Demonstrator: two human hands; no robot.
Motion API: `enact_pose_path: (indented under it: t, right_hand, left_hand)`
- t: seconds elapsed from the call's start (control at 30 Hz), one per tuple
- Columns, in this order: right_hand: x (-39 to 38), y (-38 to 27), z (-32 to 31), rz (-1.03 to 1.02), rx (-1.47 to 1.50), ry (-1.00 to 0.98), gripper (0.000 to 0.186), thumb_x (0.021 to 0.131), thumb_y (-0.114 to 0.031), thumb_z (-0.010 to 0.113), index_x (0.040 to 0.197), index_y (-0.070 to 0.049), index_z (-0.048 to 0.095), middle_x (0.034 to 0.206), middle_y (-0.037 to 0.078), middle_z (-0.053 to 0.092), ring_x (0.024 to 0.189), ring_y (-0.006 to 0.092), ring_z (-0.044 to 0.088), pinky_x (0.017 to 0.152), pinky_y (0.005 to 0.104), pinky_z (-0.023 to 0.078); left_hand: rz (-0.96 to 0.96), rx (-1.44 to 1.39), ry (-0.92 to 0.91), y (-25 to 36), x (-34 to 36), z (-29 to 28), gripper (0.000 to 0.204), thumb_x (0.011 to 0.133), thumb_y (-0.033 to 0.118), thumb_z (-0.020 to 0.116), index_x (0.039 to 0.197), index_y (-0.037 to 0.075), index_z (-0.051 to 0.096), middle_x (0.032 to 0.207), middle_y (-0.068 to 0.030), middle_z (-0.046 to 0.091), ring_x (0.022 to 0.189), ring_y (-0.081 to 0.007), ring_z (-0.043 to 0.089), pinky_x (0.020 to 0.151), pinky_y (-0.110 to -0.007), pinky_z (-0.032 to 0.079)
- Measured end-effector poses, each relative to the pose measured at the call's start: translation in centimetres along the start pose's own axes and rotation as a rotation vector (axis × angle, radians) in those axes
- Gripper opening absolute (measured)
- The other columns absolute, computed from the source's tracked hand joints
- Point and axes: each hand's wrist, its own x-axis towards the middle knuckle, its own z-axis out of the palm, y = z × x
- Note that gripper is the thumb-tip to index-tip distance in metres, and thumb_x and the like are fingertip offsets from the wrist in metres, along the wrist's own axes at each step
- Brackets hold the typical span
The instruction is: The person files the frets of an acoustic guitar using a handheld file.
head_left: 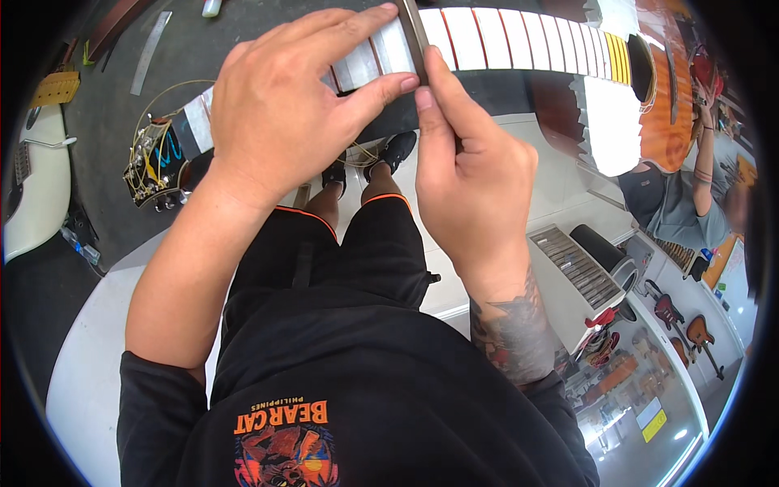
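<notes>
While the left hand (284, 97) grasps a narrow, straight, dark bar (415, 36) at thumb and forefinger tips along its left side, I record the right hand (479, 178) pinching its near end. The bar lies crosswise over a guitar neck masked with white strips (519, 39); yellow strips (618, 58) lie beside the soundhole. I note loose strings about the black headstock (168, 154) at left, and a jagged-edged white covering (610, 122) on the glossy orange-brown guitar body (667, 134) at right.

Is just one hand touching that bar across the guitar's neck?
No: the left hand and right hand both touch the narrow bar.
</notes>
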Motion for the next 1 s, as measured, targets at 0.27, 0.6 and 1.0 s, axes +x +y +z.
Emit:
enact_pose_path:
  t: [0.27, 0.6, 1.0]
  right_hand:
    - [-12.0, 1.5, -2.5, 0.030, -0.018, -0.055, 0.054, 0.085, 0.012, 0.070, 0.138, 0.003, 0.061, 0.067, 0.012, 0.058, 0.053, 0.0249, 0.059, 0.054, 0.0337, 0.051]
    - [0.1, -0.3, 0.2, -0.020, -0.104, -0.022, 0.038, 0.095, 0.000, 0.066, 0.133, -0.003, 0.067, 0.064, 0.017, 0.060, 0.047, 0.0186, 0.055, 0.051, 0.0293, 0.047]
    - [-13.9, 0.7, -3.5, 0.085, -0.058, -0.092, 0.055, 0.086, 0.010, 0.071, 0.139, 0.001, 0.061, 0.066, 0.011, 0.057, 0.052, 0.0244, 0.057, 0.051, 0.0365, 0.049]
  left_hand:
    - [0.041, 0.096, -0.021, 0.1, -0.2, -0.4, 0.049, 0.078, 0.038, 0.085, 0.121, 0.016, 0.076, 0.110, -0.0058, 0.076, 0.095, -0.0258, 0.073, 0.082, -0.035, 0.056]
    - [0.026, 0.008, -0.004, -0.3, -0.2, -0.1, 0.051, 0.078, 0.036, 0.085, 0.124, 0.016, 0.075, 0.111, -0.0056, 0.076, 0.097, -0.0258, 0.072, 0.082, -0.034, 0.056]
    - [-0.019, 0.041, 0.010, -0.5, -1.0, 0.3, 0.052, 0.078, 0.039, 0.084, 0.125, 0.019, 0.075, 0.113, -0.0027, 0.076, 0.097, -0.0238, 0.071, 0.083, -0.035, 0.051]
